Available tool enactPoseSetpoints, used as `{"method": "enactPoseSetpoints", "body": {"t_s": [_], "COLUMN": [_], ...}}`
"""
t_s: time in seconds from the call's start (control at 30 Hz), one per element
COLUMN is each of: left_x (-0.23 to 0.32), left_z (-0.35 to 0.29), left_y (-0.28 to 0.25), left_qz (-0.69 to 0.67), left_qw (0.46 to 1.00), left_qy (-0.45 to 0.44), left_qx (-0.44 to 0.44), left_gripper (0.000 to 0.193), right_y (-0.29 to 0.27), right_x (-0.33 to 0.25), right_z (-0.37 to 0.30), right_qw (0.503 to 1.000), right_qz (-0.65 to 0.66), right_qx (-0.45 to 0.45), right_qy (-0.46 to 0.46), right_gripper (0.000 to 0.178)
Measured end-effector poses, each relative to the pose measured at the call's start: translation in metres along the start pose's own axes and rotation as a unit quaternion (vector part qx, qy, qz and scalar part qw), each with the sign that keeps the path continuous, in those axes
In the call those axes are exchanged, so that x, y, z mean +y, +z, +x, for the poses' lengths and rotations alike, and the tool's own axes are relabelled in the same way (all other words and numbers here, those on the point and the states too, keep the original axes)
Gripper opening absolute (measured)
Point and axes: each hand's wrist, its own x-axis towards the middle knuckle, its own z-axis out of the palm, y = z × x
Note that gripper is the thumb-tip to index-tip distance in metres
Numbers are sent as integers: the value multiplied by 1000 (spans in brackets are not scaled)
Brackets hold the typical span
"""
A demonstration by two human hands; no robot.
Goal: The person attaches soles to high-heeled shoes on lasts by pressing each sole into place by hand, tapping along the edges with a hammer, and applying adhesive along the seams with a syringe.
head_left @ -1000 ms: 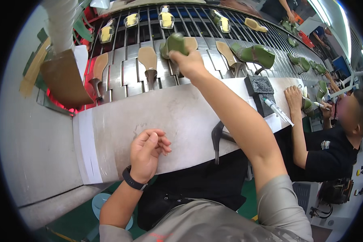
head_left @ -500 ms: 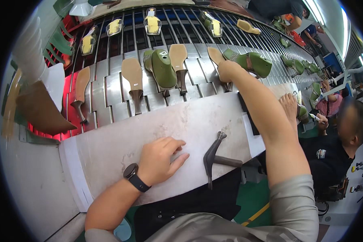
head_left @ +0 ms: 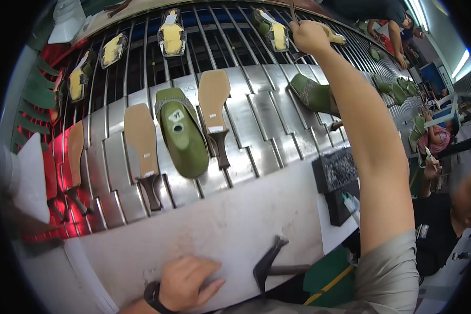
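Bright, even light over my pale worktable (head_left: 246, 214), with a red glow at the left.
White tube lights (head_left: 460, 64) shine at upper right, and the steel conveyor plates (head_left: 264, 115) throw back pale glare, tinted red at their left end. My left hand (head_left: 186, 282) looks slightly soft. The fisheye bends straight edges, and black swallows the corners.

A shoe workshop – a slatted metal conveyor (head_left: 269, 112) carrying heeled soles (head_left: 140, 137) and green shoes (head_left: 183, 149)

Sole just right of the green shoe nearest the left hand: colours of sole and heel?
Tan sole, dark brown heel; best seen in the head view.
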Motion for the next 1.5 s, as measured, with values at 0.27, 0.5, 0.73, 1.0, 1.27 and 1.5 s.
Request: {"method": "enactPoseSetpoints", "body": {"t_s": [0.27, 0.5, 0.73, 1.0, 1.27, 1.5], "left_x": [3, 9, 11, 71, 66, -3], "left_z": [2, -9, -28, -55, -109, -92], "left_y": [-17, -12, 3, -29, -64, -68], "left_qz": [-77, -34, -6, 478, -94, -465], "left_qw": [996, 997, 996, 798, 936, 845], "left_qy": [-33, 1, -9, 202, -49, -25], "left_qx": [28, 65, 92, 308, 337, 263], "left_gripper": [32, 32, 44, 90, 55, 65], "right_y": [83, 8, -162, -226, -125, -108], "right_x": [-45, -82, -121, -238, -298, -264], "right_z": [54, 5, -141, -443, -522, -493], "right_qw": [991, 989, 998, 604, 473, 779], "right_qz": [-101, -146, 17, 699, 823, 599], "right_qx": [-84, -27, -20, -353, -222, -75], "right_qy": [35, 24, 63, 148, 222, 172], "right_gripper": [101, 70, 65, 65, 36, 33]}}
